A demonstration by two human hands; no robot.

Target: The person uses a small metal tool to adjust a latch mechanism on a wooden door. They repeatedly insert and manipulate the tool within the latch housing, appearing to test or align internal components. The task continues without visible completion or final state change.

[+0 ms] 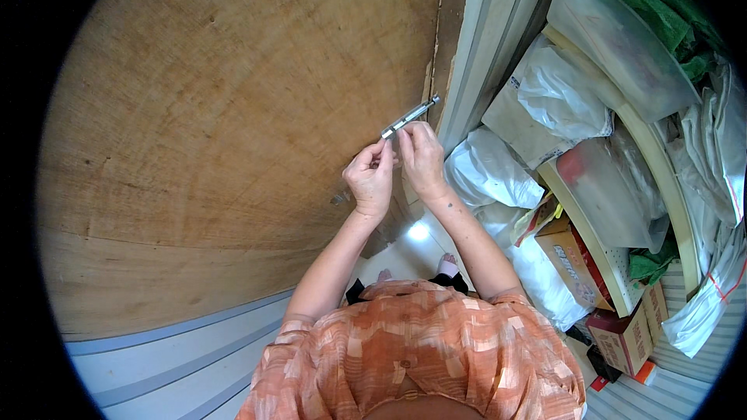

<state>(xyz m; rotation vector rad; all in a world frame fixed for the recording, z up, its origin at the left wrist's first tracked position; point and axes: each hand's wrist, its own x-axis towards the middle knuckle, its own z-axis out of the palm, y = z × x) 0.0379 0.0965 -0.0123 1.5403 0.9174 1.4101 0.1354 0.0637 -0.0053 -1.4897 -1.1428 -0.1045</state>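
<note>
A slim silvery metal door bolt (410, 117) slants up to the right, close to the edge of a large brown wooden panel (257, 109). My left hand (369, 176) pinches at the lower left end of the bolt with thumb and forefinger. Just to its right, my right hand (422, 159) has curled fingers against the underside of the bolt's middle. Whether the bolt is fastened to the wood or only held there, I cannot tell. Part of the right fingers is hidden behind the hand.
Corner shelves (669, 179) on the right carry plastic bags, a green cloth (661, 12) and clear bins. Cardboard boxes (626, 338) and a white bag (548, 280) stand low there. A pale ribbed wall (498, 23) runs beside the panel's edge. My feet are on the floor below.
</note>
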